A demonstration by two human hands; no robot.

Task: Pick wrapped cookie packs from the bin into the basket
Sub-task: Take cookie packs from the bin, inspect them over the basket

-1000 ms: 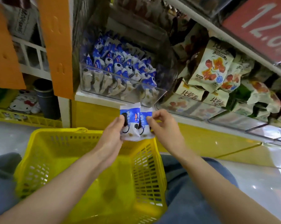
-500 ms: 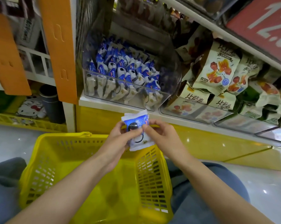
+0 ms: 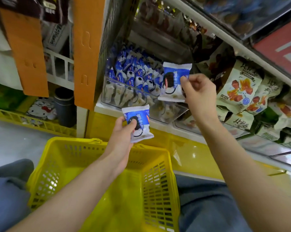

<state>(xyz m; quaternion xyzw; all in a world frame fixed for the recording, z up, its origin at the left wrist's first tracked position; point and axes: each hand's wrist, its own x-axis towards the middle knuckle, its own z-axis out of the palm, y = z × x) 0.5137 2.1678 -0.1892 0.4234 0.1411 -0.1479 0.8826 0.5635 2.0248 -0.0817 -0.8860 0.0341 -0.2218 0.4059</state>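
Above the far rim of the yellow basket [image 3: 74,143], your left hand [image 3: 123,129] pinches one cookie pack [image 3: 139,124]. Your right hand [image 3: 196,92] grips a second pack [image 3: 174,82] higher up, in front of the clear bin [image 3: 124,91]. Neither pack is in the basket yet (its visible bottom looks bare), and the bin holds many more. Snack bags [image 3: 238,91] crowd the shelf to the right; pale shop floor [image 3: 16,141] lies to the left.

Cream snack bags [image 3: 240,123] on the shelf carry the Chinese characters 比萨卷. A red sign [image 3: 278,47] above shows white numerals, cut off and blurred. White lettering on each blue cookie pack [image 3: 174,82] is unreadable.
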